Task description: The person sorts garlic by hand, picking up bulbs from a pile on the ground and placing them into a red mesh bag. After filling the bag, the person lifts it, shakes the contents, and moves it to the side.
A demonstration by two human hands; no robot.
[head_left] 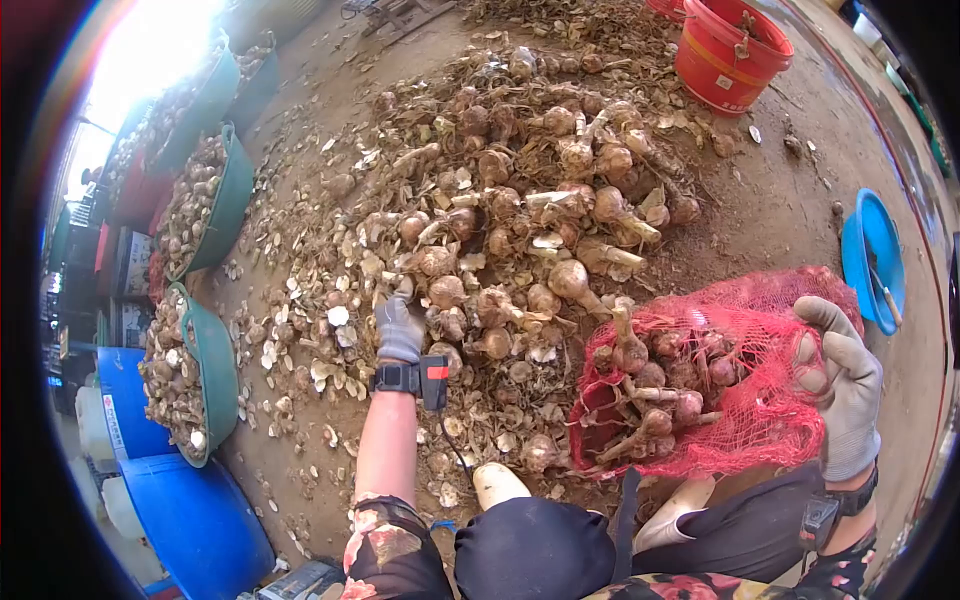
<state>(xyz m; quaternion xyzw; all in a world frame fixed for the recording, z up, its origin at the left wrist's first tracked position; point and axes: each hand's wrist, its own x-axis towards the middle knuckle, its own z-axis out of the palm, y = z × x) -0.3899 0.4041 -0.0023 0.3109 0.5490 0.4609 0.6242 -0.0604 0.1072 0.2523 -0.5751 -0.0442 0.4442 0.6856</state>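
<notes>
Several green tubs (222, 365) left, bulb heap (520, 200) ahead — red net sack (760, 425) right

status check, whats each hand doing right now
Left hand down in the bulb pile, grip unclear. Right hand holds red mesh sack open, part full. Nothing between pile and sack.

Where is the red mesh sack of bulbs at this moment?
Head view, lower right: the red mesh sack is gripped by the grey-gloved right hand, beside the heap of dry brown bulbs, below the blue plastic bowl.
</notes>
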